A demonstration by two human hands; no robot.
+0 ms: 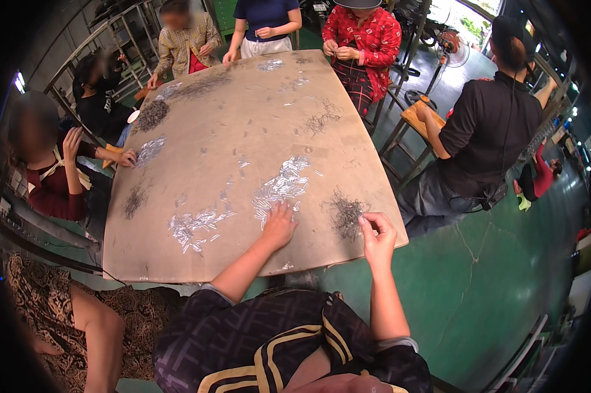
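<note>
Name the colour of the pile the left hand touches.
The pile is silvery, in the head view.

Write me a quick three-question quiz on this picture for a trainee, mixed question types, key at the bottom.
1. Multiple choice: what do the left hand's fingertips reach onto?
a) a folded cloth
b) a heap of slim, shiny silver pieces
c) a paper cup

2. True or false: the right hand has its thumb and index finger close together beside a dark tangle of wiry pieces.

3. Fill in the blank: the standing fan is beyond the ____ edge of the tabletop, from the wearer's viewpoint.

Key: 1. b; 2. true; 3. right
</note>
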